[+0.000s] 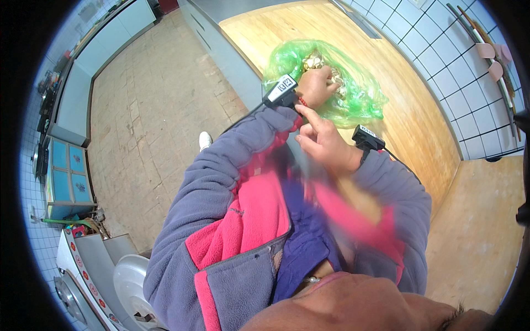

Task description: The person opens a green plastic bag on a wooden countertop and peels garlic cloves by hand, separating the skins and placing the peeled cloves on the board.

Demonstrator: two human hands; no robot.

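Observation:
My left hand (316, 88) is over an open green plastic bag (356, 107) on the wooden worktop. Its fingers curl down among several pale, whitish-brown lumpy pieces (313, 60) lying in the bag; their kind is unclear, and what the fingertips hold is hidden. A red bead bracelet (302, 101) circles that wrist beside a black strap device (281, 92). My right hand (328, 144) reaches across to the left cuff, index finger stretched out against the wrist, with the thumb apart from it and nothing visible in the hand. A second strap device (368, 138) sits on the right wrist.
The wooden worktop (419, 118) runs along a white tiled wall (436, 49), where long utensils (486, 49) hang. Left of the counter lies a brown paved floor (149, 110). A blue cabinet (69, 176) and a white round lid (130, 281) are at the left.

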